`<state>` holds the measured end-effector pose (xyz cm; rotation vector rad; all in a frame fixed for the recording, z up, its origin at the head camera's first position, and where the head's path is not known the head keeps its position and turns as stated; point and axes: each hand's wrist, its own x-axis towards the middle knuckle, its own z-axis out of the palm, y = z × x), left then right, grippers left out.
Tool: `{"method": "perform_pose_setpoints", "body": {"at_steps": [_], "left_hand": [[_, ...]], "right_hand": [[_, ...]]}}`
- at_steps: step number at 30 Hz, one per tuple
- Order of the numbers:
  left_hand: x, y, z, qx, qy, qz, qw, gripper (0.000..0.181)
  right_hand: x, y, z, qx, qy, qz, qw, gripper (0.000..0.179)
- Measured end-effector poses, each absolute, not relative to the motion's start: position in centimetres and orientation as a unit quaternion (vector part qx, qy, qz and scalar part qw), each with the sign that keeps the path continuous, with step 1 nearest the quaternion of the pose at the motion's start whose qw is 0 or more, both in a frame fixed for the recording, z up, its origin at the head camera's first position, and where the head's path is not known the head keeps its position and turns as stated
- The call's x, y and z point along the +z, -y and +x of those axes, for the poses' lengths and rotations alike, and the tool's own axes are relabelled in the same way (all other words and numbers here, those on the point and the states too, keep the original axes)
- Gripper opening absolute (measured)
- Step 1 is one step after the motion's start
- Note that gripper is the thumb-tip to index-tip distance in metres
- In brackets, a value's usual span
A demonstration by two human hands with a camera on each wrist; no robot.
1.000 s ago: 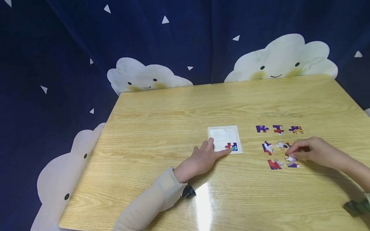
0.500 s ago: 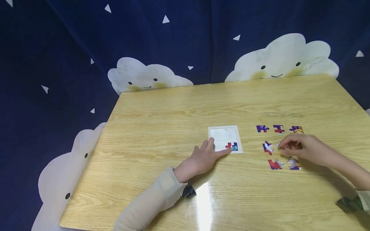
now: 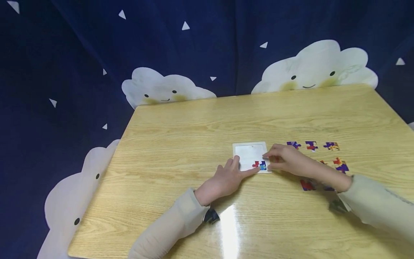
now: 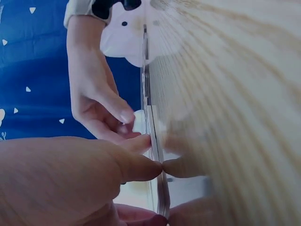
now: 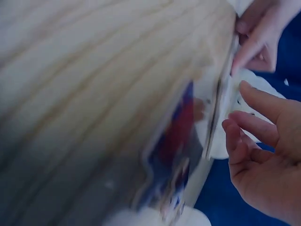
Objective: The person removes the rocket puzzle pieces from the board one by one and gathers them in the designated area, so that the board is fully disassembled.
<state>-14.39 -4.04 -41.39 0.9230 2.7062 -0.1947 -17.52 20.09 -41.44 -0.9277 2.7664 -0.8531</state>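
Note:
A white square puzzle tray (image 3: 237,147) lies on the table with one red, white and blue jigsaw piece (image 3: 262,166) in its near right corner. My left hand (image 3: 228,178) rests on the tray, one finger at its left rim and another stretched along the near edge to the piece. Over the tray's right rim hovers my right hand (image 3: 288,160). In the right wrist view, that hand's thumb (image 5: 258,99) stands apart from its bent fingers (image 5: 249,127), and no piece shows between them.
Loose jigsaw pieces lie right of the tray in rows, such as a purple and orange one (image 3: 341,165) and a red one (image 3: 307,185). My right forearm partly hides several. A dark blue curtain (image 3: 207,46) hangs behind the wooden table (image 3: 181,144).
My right hand has moved left from the loose pieces to the tray's right side, uncovering a piece in the middle row. My left hand has stayed in place.

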Motion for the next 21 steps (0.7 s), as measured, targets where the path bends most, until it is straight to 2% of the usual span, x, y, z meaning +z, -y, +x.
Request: {"method": "perform_pose_setpoints", "body": {"at_steps": [7, 21], "left_hand": [[-41.5, 4.3, -14.3, -0.069, -0.935, 0.325, 0.127, 0.064], [-41.7, 4.5, -14.1, -0.067, -0.931, 0.349, 0.084, 0.048]], "right_hand": [[-42.0, -18.6, -17.6, -0.265, -0.905, -0.329, 0.044, 0.027], [-41.9, -17.9, -17.5, -0.28, -0.91, -0.305, 0.036, 0.019]]}}
